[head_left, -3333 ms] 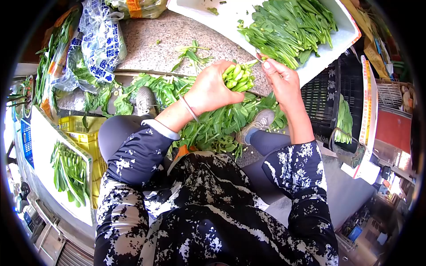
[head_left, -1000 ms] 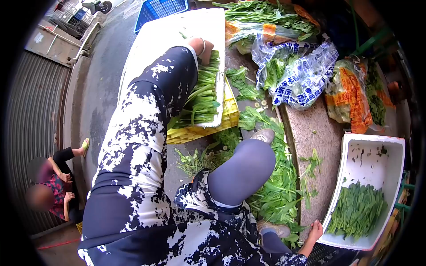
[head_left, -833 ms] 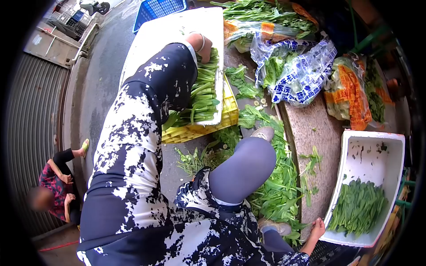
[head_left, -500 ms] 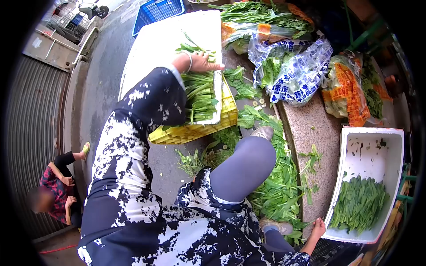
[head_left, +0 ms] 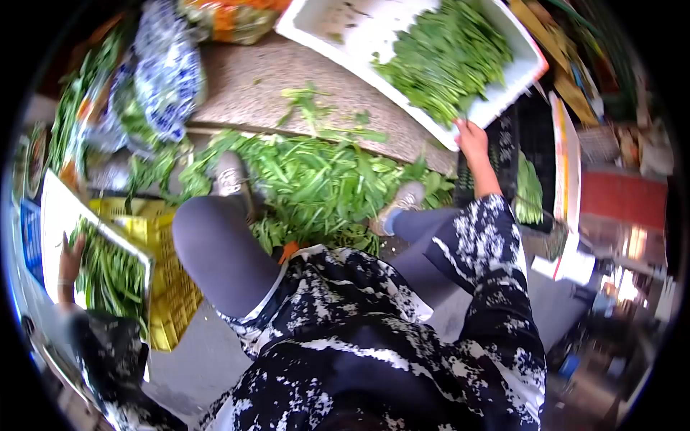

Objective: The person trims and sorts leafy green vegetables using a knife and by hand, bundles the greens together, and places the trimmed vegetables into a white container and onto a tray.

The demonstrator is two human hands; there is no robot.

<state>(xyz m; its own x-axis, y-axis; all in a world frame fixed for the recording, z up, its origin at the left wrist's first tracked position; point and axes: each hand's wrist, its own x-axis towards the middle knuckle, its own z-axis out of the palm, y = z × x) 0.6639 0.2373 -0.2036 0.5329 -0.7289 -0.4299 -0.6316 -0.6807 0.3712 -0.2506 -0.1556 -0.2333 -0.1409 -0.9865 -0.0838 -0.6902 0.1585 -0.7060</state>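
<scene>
At the left, my left hand [head_left: 70,262] rests with fingers apart at the edge of a row of leafy green stalks [head_left: 111,276]. The stalks lie on a white foam surface [head_left: 57,208] with a raised rim, above a yellow plastic crate [head_left: 172,302]. My right hand [head_left: 472,138] is at the near rim of a white foam box [head_left: 345,47], fingers pinched by the stem ends of a bunch of leafy greens [head_left: 445,61] inside. What the pinch holds, if anything, is too small to make out.
Loose leaves [head_left: 309,172] cover the ground between my feet, beside a stone ledge [head_left: 244,86]. Plastic bags of vegetables [head_left: 169,72] stand at the upper left. A black crate [head_left: 535,144] at the right holds a bundle of greens [head_left: 529,190]. A blue crate [head_left: 31,237] is far left.
My view has swung toward the right-hand foam box. My right hand has moved from beside its rim to the stem ends of the greens; my left hand stays by the stalks.
</scene>
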